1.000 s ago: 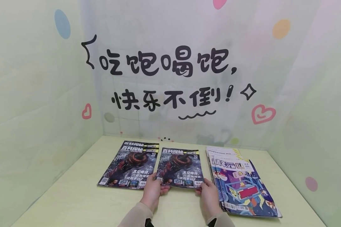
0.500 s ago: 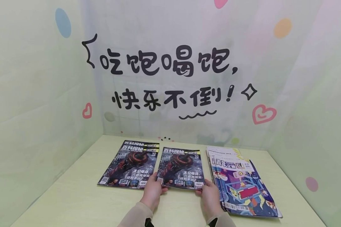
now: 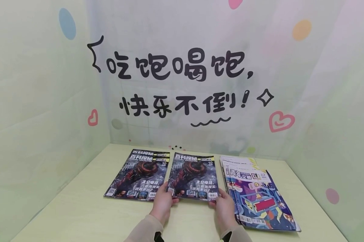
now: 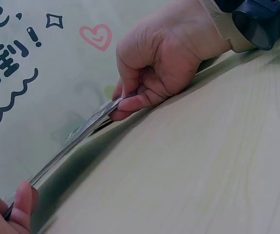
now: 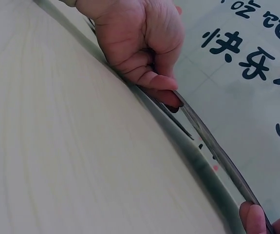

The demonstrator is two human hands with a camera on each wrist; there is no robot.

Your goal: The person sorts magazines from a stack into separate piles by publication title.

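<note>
Between both hands is a dark magazine [image 3: 194, 176] with a red ring-shaped machine on its cover, tilted with its front edge raised off the table in the wrist views. My left hand [image 3: 163, 203] pinches its near left corner, thumb on the cover and fingers beneath. At the near right corner my right hand [image 3: 225, 206] grips it the same way. In the left wrist view, the right hand [image 4: 154, 58] holds the magazine's edge [image 4: 76, 139]. The left hand [image 5: 135, 46] shows likewise in the right wrist view. Most curled fingers are hidden below the magazine.
Magazines with the same dark cover [image 3: 139, 178] lie overlapped on the left, close beside the left hand. To the right sits a stack of colourful purple-blue magazines [image 3: 260, 198], near the right wrist. The pale table [image 3: 88, 222] ends at a printed fabric wall [image 3: 182, 134].
The held magazine has moved slightly away from me and its far edge stands a little higher in the head view. Both hands keep their grip; the stacks have not moved.
</note>
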